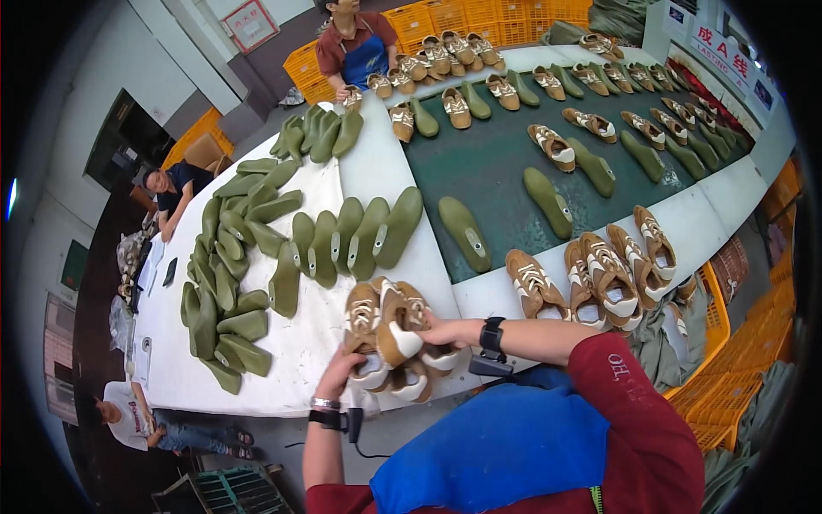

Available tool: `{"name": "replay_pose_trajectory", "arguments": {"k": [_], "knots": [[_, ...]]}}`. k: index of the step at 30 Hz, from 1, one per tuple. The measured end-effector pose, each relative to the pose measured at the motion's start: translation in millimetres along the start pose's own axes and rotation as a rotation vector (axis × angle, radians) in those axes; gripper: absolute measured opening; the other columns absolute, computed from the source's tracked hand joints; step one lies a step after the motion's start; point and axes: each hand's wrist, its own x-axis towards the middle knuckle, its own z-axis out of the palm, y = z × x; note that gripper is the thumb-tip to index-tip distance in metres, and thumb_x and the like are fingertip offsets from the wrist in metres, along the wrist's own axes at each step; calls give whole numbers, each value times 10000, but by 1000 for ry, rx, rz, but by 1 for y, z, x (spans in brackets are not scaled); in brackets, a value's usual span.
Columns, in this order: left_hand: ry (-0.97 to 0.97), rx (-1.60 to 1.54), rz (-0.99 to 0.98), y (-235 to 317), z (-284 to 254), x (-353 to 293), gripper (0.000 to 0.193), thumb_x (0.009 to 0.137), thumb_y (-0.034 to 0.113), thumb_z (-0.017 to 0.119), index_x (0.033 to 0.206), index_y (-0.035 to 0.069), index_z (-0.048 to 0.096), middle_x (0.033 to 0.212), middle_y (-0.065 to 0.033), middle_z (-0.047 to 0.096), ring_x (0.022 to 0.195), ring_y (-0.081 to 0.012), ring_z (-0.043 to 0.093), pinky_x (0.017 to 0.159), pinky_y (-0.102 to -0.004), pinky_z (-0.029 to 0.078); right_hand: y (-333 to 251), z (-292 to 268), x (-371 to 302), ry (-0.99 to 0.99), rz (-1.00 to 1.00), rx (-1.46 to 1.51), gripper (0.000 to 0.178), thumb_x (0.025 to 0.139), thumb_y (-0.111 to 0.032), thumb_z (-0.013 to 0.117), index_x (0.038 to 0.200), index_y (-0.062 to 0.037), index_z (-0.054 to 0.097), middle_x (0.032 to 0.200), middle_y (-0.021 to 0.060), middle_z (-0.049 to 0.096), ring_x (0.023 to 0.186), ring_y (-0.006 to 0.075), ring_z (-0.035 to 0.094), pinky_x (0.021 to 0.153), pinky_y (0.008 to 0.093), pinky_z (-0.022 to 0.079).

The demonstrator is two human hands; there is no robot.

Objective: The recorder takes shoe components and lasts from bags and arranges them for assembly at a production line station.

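Note:
Several brown-and-white lace-up sneakers [398, 330] are bunched together at the near edge of the white table. My left hand [341, 370] grips the left side of this bunch, at the heel of one sneaker. From the right, my right hand [445, 331] closes round the heels of others; some of its fingers are hidden by the shoes. Just beyond the bunch, several green shoe lasts [398, 227] lie side by side. A larger heap of green lasts [227, 257] spreads over the white cloth to the left.
A green conveyor belt [505, 171] carries sneakers and lasts. More sneakers [604, 274] stand on its near white ledge, right of my arm. Orange crates [736, 377] are at right. A co-worker in a blue apron [366, 62] stands across; two other people are at left.

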Motion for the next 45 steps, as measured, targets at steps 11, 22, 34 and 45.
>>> {"name": "replay_pose_trajectory", "arguments": {"k": [11, 22, 34, 45], "knots": [[156, 52, -64, -51, -130, 10, 448, 901, 165, 440, 1313, 22, 337, 1285, -72, 441, 1130, -185, 427, 960, -296, 341, -42, 36, 81, 118, -228, -64, 871, 681, -212, 720, 1346, -49, 181, 1139, 110, 505, 996, 169, 500, 864, 278, 424], [398, 880, -273, -47, -130, -22, 684, 680, -30, 437, 1346, 35, 295, 1150, -247, 526, 1102, -304, 503, 919, -322, 385, -13, 11, 41, 252, 95, -885, 1065, 624, -491, 672, 1388, -98, 42, 1201, 320, 400, 1051, 411, 490, 895, 386, 423], [856, 656, 120, -42, -76, -22, 548, 760, 136, 557, 1254, -44, 400, 1216, -209, 490, 1139, -253, 463, 961, -320, 346, -15, 9, 8, 67, 0, -780, 936, 712, -307, 643, 1407, -114, 47, 1274, 314, 310, 1068, 417, 464, 924, 395, 380], [349, 480, 693, 92, 175, -8, 285, 849, -11, 435, 1120, -81, 489, 1100, -158, 550, 1063, -237, 498, 946, -328, 346, -13, -87, -294, 204, -536, -134, 346, 869, -176, 552, 1169, -7, 517, 1022, 90, 611, 934, 138, 570, 822, 261, 451]]}}
